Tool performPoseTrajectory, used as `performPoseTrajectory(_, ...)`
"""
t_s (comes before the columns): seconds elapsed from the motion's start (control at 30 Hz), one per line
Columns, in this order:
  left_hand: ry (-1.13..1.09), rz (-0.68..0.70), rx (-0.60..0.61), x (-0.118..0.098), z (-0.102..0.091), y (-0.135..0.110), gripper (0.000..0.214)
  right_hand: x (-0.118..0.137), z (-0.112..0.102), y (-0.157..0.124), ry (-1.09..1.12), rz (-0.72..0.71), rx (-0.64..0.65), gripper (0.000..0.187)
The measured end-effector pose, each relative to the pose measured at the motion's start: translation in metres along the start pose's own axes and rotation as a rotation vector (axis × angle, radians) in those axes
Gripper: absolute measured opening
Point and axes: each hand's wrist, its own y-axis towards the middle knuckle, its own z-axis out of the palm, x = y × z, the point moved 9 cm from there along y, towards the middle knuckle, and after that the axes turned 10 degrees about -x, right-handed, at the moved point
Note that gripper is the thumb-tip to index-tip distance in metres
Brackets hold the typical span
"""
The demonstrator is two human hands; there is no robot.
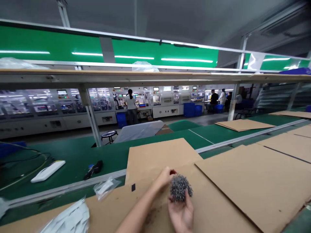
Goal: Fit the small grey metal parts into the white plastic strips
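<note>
A clump of small grey metal parts point(180, 188) sits in my right hand point(181, 214), which is palm up with its fingers cupped round the clump. My left hand point(164, 177) reaches in from the lower left, and its curled fingers rest on the top left of the clump. Both hands hover just over a brown cardboard sheet point(155, 155) on the bench. What kind of parts they are is too fine to make out.
More cardboard sheets point(255, 184) cover the bench to the right. A green belt point(73, 155) carries a white device point(48, 171) and a dark object point(93, 169). Clear plastic bags point(105, 187) lie at the left. A stool point(109, 134) and people at machines stand beyond.
</note>
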Motion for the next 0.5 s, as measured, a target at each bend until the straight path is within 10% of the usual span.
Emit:
performPoseTrajectory(0.27, 0.273, 0.139, 0.063, 0.002, -0.061, -0.121, 0.019, 0.009, -0.006, 0.002, -0.06, -0.023, -0.079, 0.017)
performPoseTrajectory(0.5, 0.403, 0.082, -0.147, 0.016, -0.1, -0.133, 0.04, 0.018, -0.03, 0.016, -0.163, -0.082, -0.211, 0.019)
